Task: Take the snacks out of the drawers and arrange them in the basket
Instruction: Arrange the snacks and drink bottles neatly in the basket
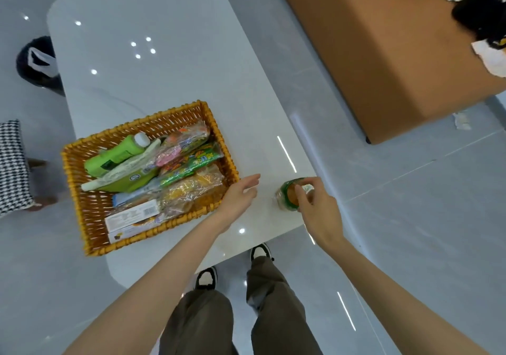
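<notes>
My right hand (320, 209) had the one loose snack (290, 194) on the table (164, 39). It was a round cake in clear wrap w/ a green band, pinched from above, thumb & fingertips curled on its top edge. It was near the table's right edge; whether it rested on the top or was just lifted I couldn't tell. My left hand (241, 193) was empty, fingers relaxed & spread, just beside the basket's (216, 124) right rim and between the basket and the cake.

The basket was already crowded: a green bottle (115, 154) lying slantwise, a green packet (191, 165), a bread bag (191, 190) and two flat boxes (131, 217) along the near side. Bare wicker showed only down the left side.

To do this bit well, I judged the pinch was too light for slippery wrap — better to get the fingers lower round the cake's sides before the lift, w/o squashing it. Next I'd carry it over the rim, not drag it across. The cake looked soft, so it belonged on top of the bread bag or in the bare strip, flat side down and not wedged under the boxes. The free hand was well placed to steady the rim, or nudge a packet aside — light wicker probably slides on a glossy top.
</notes>
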A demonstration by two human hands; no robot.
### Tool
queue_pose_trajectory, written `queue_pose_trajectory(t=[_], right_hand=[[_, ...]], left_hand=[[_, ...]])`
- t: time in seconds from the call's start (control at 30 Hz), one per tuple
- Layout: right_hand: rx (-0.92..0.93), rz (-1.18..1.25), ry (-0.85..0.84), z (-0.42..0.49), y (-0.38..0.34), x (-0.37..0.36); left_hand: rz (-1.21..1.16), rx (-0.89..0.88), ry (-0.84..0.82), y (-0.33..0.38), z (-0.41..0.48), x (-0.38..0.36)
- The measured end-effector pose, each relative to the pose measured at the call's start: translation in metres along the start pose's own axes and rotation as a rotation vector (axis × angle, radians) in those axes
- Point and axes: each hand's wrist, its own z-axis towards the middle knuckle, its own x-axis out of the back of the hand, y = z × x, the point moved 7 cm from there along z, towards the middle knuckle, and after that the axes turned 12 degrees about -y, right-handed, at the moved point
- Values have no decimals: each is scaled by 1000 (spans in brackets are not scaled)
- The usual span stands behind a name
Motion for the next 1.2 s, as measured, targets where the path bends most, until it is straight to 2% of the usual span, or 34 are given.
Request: queue_pose_trajectory(t=[0.13,0.27,0.37,0.5,0.57,0.63,0.8,0.97,1.2], right_hand=[[104,40,-121,-12,-47,-31],[159,40,-333,-20,-86,-100],[177,-28,-486,-27,-113,-162],[78,-187,-541,-26,-130,-242],[-35,-261,-522,-21,-127,-275],[-143,-230,-459,-17,-123,-297],[-288,-2,-263,-14,-117,-334],[-352,123,-77,-14,-112,-341],[-364,161,-18,-31,-95,-334]], left_hand=[[-38,-60,147,-1,-52,59],[-67,-48,321,-25,-93,129],[-16,-20,415,-54,-115,187],[202,1,570,-93,-131,265],[356,28,671,-111,-136,300],[395,86,696,-131,-134,328],[340,74,492,-164,-110,346],[503,87,514,-179,-115,341],[537,127,499,-193,-130,313]])
